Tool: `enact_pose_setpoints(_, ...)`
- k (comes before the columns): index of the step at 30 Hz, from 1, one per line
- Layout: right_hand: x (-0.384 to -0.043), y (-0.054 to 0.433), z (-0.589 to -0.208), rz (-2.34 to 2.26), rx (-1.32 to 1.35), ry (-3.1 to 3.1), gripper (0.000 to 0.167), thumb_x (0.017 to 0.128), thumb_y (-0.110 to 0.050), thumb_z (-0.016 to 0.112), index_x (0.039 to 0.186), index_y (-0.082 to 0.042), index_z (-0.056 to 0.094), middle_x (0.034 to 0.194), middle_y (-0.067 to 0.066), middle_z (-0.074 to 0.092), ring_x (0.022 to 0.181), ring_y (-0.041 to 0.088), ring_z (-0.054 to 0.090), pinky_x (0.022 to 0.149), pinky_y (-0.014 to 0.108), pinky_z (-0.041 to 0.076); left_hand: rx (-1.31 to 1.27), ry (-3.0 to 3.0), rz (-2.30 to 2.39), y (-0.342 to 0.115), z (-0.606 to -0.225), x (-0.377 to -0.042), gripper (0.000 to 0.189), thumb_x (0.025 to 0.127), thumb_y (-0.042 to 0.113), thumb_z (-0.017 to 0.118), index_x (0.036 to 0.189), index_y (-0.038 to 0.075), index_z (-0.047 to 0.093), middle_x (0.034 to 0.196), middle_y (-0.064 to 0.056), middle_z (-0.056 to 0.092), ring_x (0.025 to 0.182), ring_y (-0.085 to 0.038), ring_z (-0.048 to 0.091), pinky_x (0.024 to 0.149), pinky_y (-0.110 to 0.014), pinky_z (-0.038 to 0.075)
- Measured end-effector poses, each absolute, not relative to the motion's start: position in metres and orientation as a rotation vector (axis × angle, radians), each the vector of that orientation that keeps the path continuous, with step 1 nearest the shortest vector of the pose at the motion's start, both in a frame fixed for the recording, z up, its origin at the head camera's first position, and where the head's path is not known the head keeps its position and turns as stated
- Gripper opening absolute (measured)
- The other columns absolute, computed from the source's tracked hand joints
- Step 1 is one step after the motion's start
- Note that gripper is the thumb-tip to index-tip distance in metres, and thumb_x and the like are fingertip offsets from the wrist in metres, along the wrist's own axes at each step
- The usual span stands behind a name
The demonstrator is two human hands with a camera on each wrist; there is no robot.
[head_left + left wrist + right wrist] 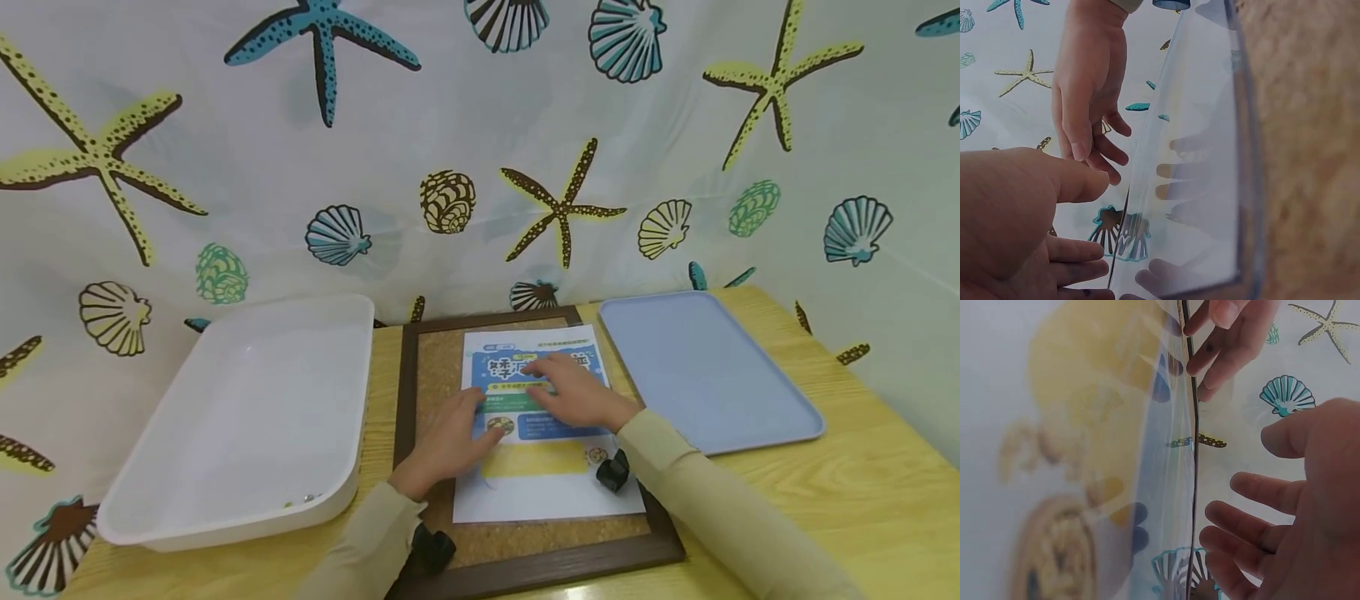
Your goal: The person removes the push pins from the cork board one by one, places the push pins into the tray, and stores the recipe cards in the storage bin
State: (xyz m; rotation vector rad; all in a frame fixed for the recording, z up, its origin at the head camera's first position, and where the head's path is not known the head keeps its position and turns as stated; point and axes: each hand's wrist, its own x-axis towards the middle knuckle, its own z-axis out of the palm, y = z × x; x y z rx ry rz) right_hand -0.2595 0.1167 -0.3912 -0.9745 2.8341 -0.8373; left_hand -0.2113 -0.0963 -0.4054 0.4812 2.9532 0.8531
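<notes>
Fingers apart, the left hand (448, 435) and right hand (576, 392) partly hide 1 printed paper (536, 496), whose smaller lettering (547, 428) is too blurred to read.

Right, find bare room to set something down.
Free: the pale-blue rectangular tray; the yellow wooden tabletop between it and the patterned white cloth; most of the white plastic bin. Crowded: the brown-framed cork board, bearing a printed paper sheet beneath the left hand and right hand.

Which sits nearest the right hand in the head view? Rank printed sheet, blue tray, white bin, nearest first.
1. Printed sheet: directly beneath the right hand.
2. Blue tray: off to that hand's right.
3. White bin: far left, beyond the left hand.
</notes>
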Motion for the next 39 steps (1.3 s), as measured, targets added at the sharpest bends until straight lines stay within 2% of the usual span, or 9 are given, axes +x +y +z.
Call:
enact_pose_setpoints(6,-0.273,0.105,-0.400,-0.934,-0.938,2.749,0.037,0.099,-0.017,0.050,0.130,0.004,0.053,0.124,0.019,0.060,0.113,0.030,0.057,0.099,0.045,0.044,0.428,2.953,0.837,-0.098,-0.410,-0.215,0.058,0.092,0.030,0.062,0.135,-0.005,0.046,0.143,-0.022,0.045,0.133,-0.037,0.043,0.106,-0.055,0.035)
enact_pose_setpoints(16,-0.290,0.088,-0.415,-0.947,-0.798,2.738,0.034,0.098,-0.017,0.052,0.127,0.001,0.056,0.113,0.014,0.064,0.099,0.024,0.061,0.091,0.041,0.048,0.326,2.918,0.896,-0.097,-0.422,-0.223,0.065,0.092,0.029,0.062,0.141,-0.008,0.038,0.148,-0.025,0.037,0.138,-0.040,0.034,0.112,-0.053,0.027)
enact_pose_setpoints(24,-0.308,0.078,-0.416,-0.888,-0.858,2.735,0.034,0.095,-0.016,0.057,0.122,0.005,0.057,0.106,0.016,0.063,0.095,0.025,0.059,0.087,0.040,0.048,0.359,2.920,0.780,-0.099,-0.425,-0.230,0.067,0.092,0.033,0.059,0.142,-0.007,0.038,0.154,-0.023,0.028,0.143,-0.042,0.023,0.115,-0.057,0.018)
enact_pose_setpoints(34,-0.331,0.055,-0.403,-0.812,-0.739,2.737,0.035,0.092,-0.015,0.060,0.123,0.001,0.058,0.096,0.011,0.060,0.082,0.018,0.054,0.074,0.029,0.045,0.411,2.892,0.642,-0.106,-0.414,-0.244,0.072,0.091,0.039,0.060,0.146,-0.001,0.036,0.157,-0.019,0.025,0.145,-0.039,0.019,0.115,-0.059,0.015)
enact_pose_setpoints(39,-0.336,0.044,-0.405,-0.826,-0.806,2.727,0.033,0.092,-0.012,0.059,0.121,0.003,0.058,0.091,0.011,0.062,0.076,0.016,0.055,0.073,0.027,0.045,0.429,2.870,0.653,-0.111,-0.414,-0.247,0.072,0.090,0.039,0.061,0.145,-0.001,0.038,0.156,-0.019,0.026,0.143,-0.041,0.022,0.113,-0.061,0.016)
